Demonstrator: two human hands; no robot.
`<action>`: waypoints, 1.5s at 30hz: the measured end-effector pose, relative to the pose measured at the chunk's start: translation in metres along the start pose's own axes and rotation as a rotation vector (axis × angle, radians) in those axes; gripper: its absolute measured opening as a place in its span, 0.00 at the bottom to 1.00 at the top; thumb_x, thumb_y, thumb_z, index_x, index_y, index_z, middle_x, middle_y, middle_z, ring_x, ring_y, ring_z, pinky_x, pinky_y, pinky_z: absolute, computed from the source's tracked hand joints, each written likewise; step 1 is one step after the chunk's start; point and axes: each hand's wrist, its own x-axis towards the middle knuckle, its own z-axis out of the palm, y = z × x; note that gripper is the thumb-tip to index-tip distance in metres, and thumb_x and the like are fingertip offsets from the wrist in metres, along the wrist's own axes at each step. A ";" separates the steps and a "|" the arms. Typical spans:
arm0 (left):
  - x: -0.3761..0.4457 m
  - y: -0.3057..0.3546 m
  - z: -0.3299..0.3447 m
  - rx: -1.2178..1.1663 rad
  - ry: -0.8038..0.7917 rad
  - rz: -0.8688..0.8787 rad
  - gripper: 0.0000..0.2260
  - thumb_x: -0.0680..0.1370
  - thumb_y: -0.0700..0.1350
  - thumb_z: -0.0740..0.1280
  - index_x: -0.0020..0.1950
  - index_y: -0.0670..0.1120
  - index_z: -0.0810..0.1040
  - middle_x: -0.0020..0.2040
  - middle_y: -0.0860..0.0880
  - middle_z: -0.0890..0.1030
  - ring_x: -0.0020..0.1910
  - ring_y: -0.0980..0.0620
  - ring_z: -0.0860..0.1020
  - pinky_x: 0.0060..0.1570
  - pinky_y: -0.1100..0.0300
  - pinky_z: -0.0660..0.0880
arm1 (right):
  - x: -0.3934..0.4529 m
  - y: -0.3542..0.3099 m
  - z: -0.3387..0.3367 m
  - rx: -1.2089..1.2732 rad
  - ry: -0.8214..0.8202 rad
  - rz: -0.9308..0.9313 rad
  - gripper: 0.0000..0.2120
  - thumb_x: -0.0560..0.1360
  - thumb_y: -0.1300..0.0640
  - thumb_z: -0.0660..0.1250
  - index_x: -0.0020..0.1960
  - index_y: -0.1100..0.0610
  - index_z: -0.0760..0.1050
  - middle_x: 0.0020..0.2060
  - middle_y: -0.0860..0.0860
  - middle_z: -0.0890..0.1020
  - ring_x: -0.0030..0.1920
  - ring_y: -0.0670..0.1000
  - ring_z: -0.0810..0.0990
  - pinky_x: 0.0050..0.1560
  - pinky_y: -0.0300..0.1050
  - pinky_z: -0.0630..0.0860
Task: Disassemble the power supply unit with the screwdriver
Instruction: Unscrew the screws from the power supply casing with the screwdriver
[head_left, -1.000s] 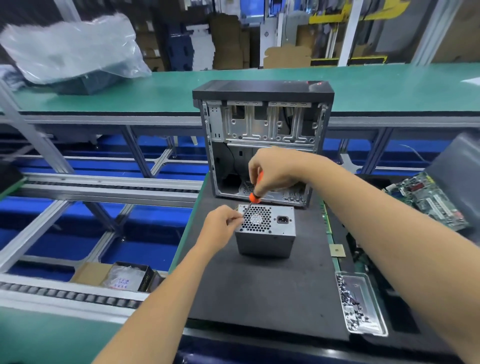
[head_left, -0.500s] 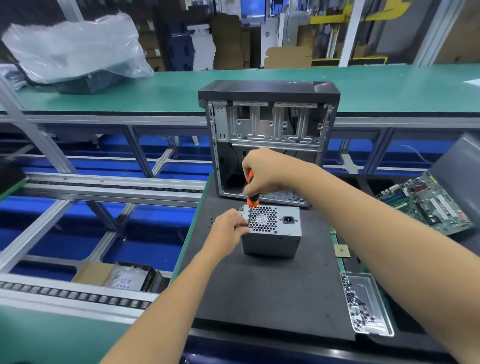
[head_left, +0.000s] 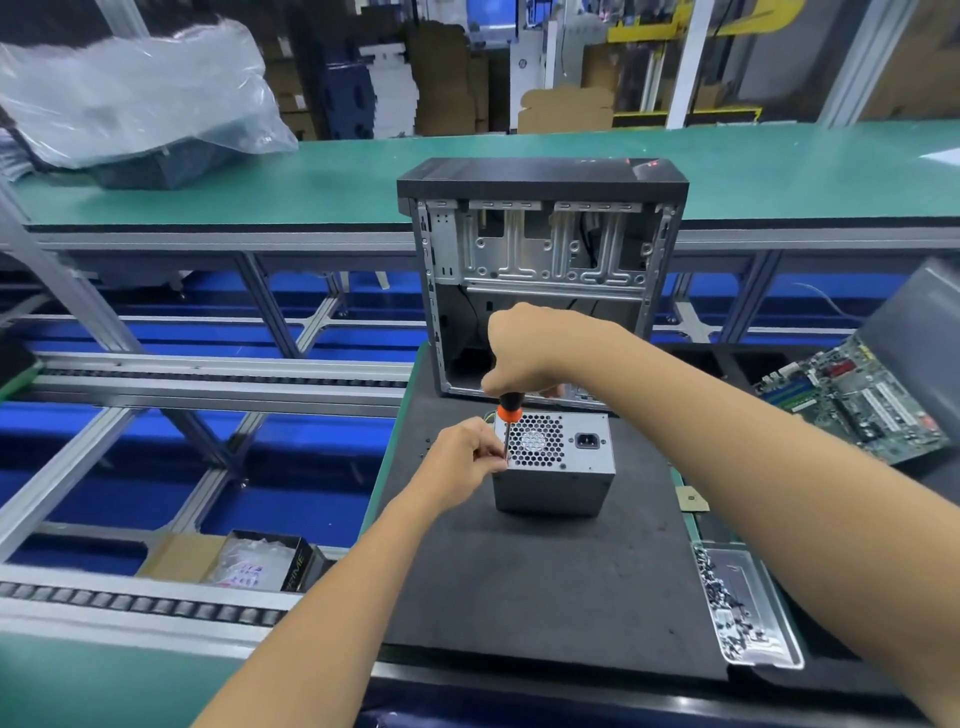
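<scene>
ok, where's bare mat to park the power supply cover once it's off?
Bare black mat in front of the power supply, between the left forearm and the screw tray. A narrower strip lies right of it, under the right arm. Behind is crowded: the computer case and both hands.

Grey sheet-metal power supply unit (head_left: 554, 470), dull sheen, perforated honeycomb grille. Screwdriver (head_left: 508, 415): orange-and-black plastic handle, thin bright steel shaft. Matt black foam mat (head_left: 545, 582), fine-grained. Bare stamped metal computer case (head_left: 543, 270), matt black top. Smooth green counter (head_left: 779, 171). Crinkled glossy clear plastic bag (head_left: 135, 98). Shiny metal tray (head_left: 748, 603).
</scene>
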 end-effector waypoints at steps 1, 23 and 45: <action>0.000 0.000 0.000 0.004 -0.002 0.007 0.03 0.73 0.38 0.72 0.41 0.45 0.82 0.43 0.51 0.76 0.40 0.53 0.76 0.43 0.64 0.73 | 0.002 -0.001 -0.001 0.007 -0.020 -0.005 0.14 0.74 0.51 0.65 0.34 0.59 0.72 0.17 0.49 0.76 0.24 0.52 0.79 0.25 0.38 0.70; 0.022 0.002 -0.015 0.036 -0.221 0.052 0.04 0.69 0.41 0.77 0.40 0.43 0.84 0.38 0.51 0.82 0.40 0.56 0.80 0.44 0.60 0.78 | 0.005 -0.018 -0.012 -0.137 -0.151 -0.197 0.15 0.75 0.50 0.65 0.34 0.58 0.72 0.30 0.53 0.79 0.21 0.46 0.77 0.30 0.41 0.73; 0.037 0.002 -0.018 -0.019 -0.364 -0.022 0.09 0.66 0.38 0.78 0.34 0.35 0.80 0.31 0.52 0.83 0.27 0.63 0.76 0.28 0.69 0.69 | 0.004 0.013 -0.018 -0.019 -0.197 -0.296 0.05 0.69 0.62 0.72 0.44 0.54 0.83 0.35 0.41 0.80 0.36 0.41 0.76 0.32 0.33 0.68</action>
